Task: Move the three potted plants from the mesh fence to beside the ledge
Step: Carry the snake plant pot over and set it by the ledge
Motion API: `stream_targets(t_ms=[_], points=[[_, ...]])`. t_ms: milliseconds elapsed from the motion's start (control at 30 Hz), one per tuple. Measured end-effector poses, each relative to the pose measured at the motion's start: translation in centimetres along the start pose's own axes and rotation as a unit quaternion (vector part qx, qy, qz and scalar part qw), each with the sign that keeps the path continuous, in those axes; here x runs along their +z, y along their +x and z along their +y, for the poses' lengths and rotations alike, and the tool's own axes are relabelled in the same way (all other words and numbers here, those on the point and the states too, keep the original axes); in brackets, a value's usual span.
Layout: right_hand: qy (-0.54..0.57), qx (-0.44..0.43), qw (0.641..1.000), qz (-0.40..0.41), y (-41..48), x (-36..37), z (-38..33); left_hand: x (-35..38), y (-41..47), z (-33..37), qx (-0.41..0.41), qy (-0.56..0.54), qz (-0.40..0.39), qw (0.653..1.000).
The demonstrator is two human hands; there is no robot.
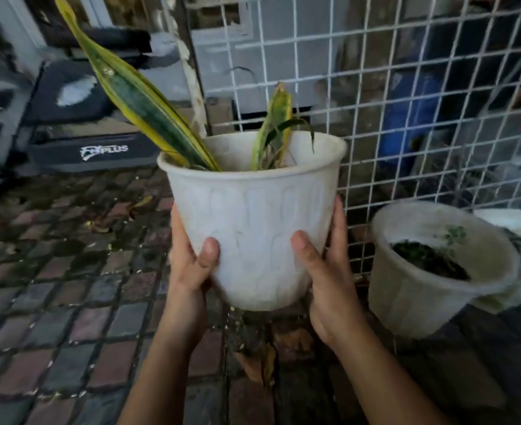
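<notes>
A white plastic pot (254, 222) with a snake plant (136, 99) of long green, yellow-edged leaves hangs in the air in front of me. My left hand (188, 268) grips its left side and my right hand (326, 277) grips its right side, thumbs on the front. A second white pot (418, 289) with dark soil and small green sprouts stands on the ground at the right, against the white mesh fence (375, 96). Behind that pot, at the right edge, part of a third white pot (516, 225) shows.
Wet paving bricks (69, 302) cover the ground, with dry leaves (262, 363) under the lifted pot. A dark box with white lettering (100, 151) and other dark items sit at the back left. A blue drum (406, 118) stands behind the fence.
</notes>
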State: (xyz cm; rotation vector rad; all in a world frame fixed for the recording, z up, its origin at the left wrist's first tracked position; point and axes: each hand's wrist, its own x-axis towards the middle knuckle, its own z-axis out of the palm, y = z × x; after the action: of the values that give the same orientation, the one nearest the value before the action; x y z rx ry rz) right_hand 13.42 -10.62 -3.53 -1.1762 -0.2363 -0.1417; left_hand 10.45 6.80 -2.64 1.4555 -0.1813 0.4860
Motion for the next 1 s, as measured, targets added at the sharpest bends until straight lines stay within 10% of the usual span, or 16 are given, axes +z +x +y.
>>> stream_targets(t_ms=[700,1000], points=[[-0.027,-0.011,0.981,-0.191,9.8,33.1,-65.4,-0.4,19.0,72.9,0.011,0.019,0.132,0.991],[0.003,-0.103,0.959,-0.263,7.2,51.6,-77.8,-11.4,18.2,92.2,0.121,0.091,0.151,0.977]])
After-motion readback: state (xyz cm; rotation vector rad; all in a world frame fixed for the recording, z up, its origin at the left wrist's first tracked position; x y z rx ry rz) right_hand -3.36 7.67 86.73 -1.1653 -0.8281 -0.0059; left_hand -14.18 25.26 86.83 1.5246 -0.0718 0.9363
